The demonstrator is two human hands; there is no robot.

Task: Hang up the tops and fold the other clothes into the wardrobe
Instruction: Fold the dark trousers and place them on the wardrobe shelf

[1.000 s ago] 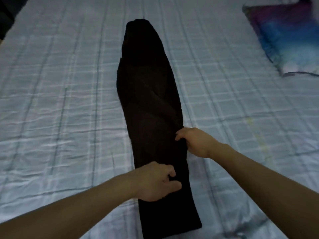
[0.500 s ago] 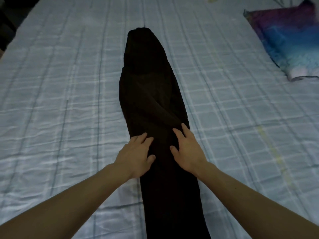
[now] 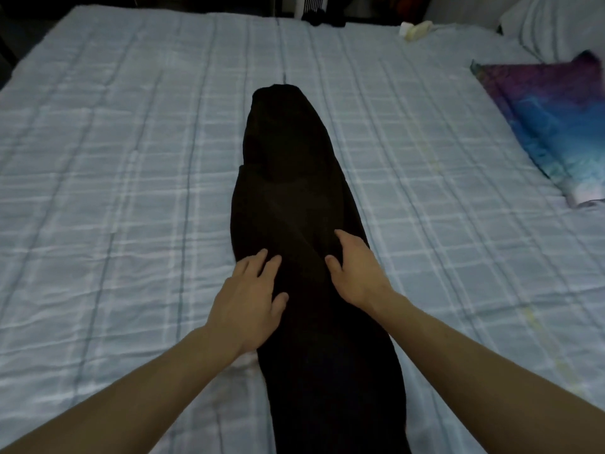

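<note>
bed (image 3: 114, 158): pale checked sheet | left hand (image 3: 248, 299): grip slack, fingers spread flat on the left edge of the black garment (image 3: 288, 178) | black garment: long narrow strip lying down the middle of the bed | right hand (image 3: 357, 273): grip slack, palm flat on its right edge | blue-purple pillow (image 3: 556, 126): far right, on the bed

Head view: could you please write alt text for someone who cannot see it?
A person's left hand and right hand rest on a long dark garment laid lengthwise on a pale checked bedsheet. A purple-and-blue pillow lies at the right edge.
</note>
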